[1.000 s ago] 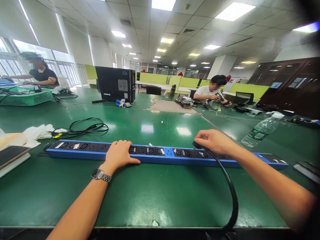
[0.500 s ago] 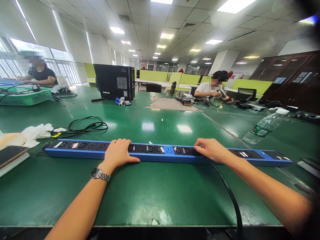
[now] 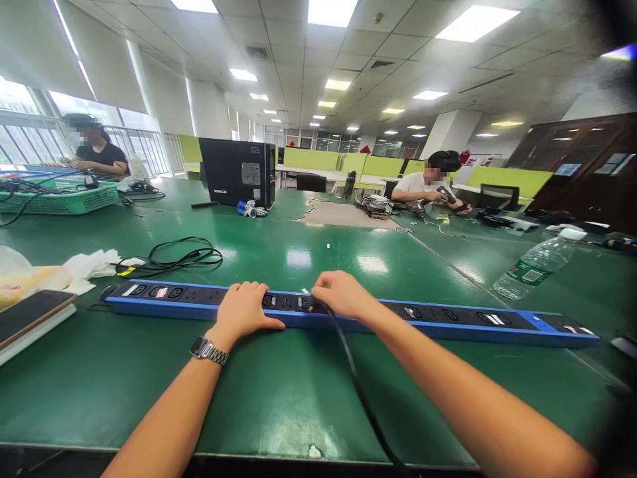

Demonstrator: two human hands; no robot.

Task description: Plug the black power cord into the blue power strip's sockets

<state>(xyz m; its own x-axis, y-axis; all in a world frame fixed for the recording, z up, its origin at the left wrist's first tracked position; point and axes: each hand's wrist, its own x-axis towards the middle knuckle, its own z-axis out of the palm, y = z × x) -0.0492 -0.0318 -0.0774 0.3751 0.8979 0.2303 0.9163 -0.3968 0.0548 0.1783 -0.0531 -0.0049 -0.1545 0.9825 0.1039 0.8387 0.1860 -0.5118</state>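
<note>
Strip (image 3: 304,320): flat; keep steady.
Left hand (image 3: 243,311): clamped across strip.
Right hand (image 3: 341,293): pinching plug (image 3: 318,305) at strip; keep plug square.

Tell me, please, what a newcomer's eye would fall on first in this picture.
Probably the long blue power strip across the near part of the green table. The left hand grips it left of centre; the right hand holds a black cord by its end near the strip's middle. Farther back, left of centre, stands a black computer case.
</note>
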